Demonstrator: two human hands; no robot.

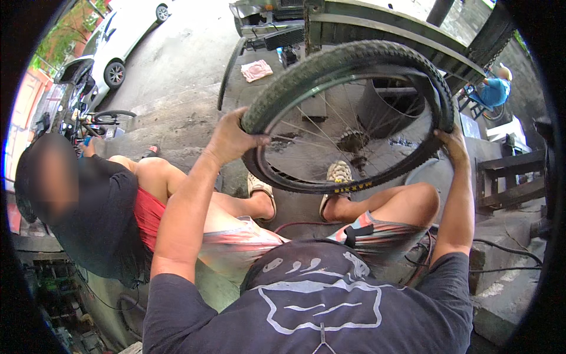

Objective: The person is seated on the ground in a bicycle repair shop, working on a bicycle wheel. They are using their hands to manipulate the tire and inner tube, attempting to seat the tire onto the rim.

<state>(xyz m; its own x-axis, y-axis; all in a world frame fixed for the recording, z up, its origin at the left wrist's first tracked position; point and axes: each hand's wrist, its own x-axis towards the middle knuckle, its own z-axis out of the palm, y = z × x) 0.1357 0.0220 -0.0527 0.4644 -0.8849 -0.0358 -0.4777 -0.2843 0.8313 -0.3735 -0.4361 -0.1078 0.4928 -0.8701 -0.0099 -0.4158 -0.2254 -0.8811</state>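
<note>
I hold up a bicycle wheel with a knobbly black tyre, tilted above my feet. My left hand is closed round the tyre at the wheel's left side, with the thumb on the inner edge. At the opposite side my right hand grips the tyre; some of its fingers are hidden behind it. Thin spokes and a sprocket show inside the rim. Whether the tyre sits fully on the rim all round, I cannot tell.
Beyond the wheel stands a dark, round-walled container. A folded pink cloth lies on the ground. Close on my left sits a person in a black shirt. Hoses run by a wooden stand at right. A white car is parked far left.
</note>
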